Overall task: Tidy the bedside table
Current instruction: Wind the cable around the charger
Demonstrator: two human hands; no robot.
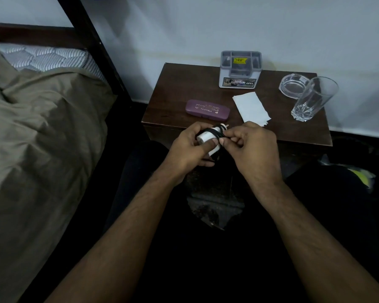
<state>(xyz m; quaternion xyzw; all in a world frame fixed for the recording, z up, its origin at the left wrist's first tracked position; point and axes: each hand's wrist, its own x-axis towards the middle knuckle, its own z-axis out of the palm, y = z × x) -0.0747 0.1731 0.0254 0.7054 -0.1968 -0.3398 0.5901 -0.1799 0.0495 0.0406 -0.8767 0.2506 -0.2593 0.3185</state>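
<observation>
A person's left hand [189, 147] grips a white charger adapter [206, 138] wound with black cable [218, 130], held just in front of the near edge of the wooden bedside table [177, 92], while the right hand [252, 147] pinches the cable against it; on the table sit a purple spectacle case [207, 110], white tissue [251, 108], grey organiser [240, 69], glass ashtray [292, 85] and drinking glass [314, 98]
</observation>
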